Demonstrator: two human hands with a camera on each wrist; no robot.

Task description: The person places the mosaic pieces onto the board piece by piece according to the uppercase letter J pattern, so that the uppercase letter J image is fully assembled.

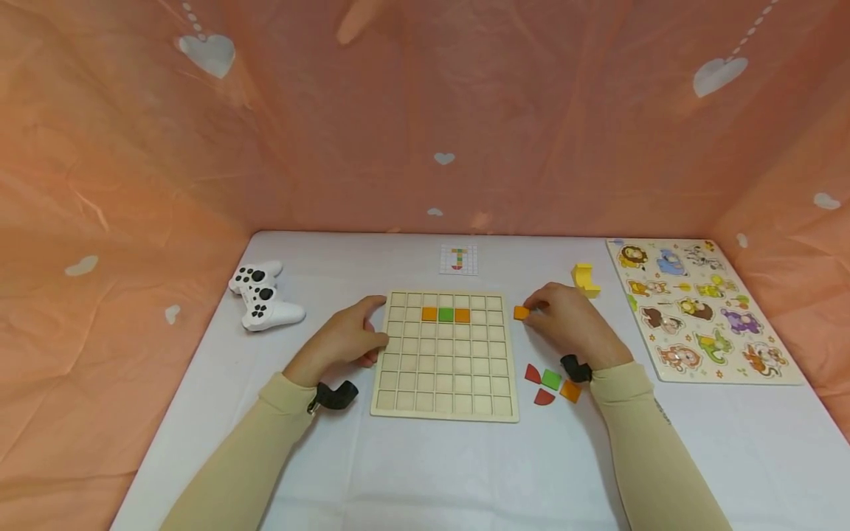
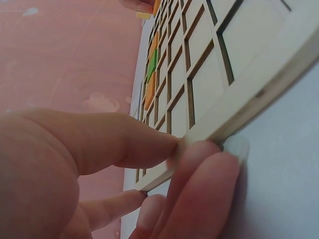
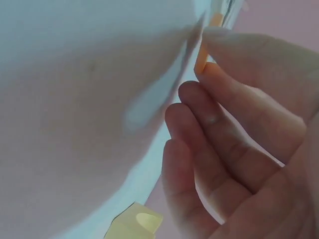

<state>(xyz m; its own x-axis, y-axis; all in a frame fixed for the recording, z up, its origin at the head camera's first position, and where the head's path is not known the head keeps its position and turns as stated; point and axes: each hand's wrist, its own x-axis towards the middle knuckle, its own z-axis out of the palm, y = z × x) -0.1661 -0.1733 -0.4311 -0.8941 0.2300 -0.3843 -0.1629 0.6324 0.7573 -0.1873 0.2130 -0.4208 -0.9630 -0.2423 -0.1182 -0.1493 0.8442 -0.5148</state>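
Observation:
A pale wooden grid board (image 1: 443, 418) lies on the table, with an orange tile (image 1: 429, 314), a green tile (image 1: 446, 316) and another orange tile (image 1: 462, 316) side by side near its top. My left hand (image 1: 340, 341) holds the board's left edge; in the left wrist view the thumb (image 2: 144, 144) is on the rim and other fingers are against its side. Just off the board's right edge, my right hand (image 1: 569, 324) pinches an orange square tile (image 1: 521, 313) between thumb and index finger. In the right wrist view that tile (image 3: 202, 57) is seen edge-on, partly covered by the fingertips.
Right of the board lie red quarter-round pieces (image 1: 544, 397), a green tile (image 1: 551, 379) and an orange tile (image 1: 569, 391). A pattern card (image 1: 458, 259) sits behind the board. A yellow block (image 1: 584, 280) and animal puzzle (image 1: 704, 310) are right; a white game controller (image 1: 264, 295) is left.

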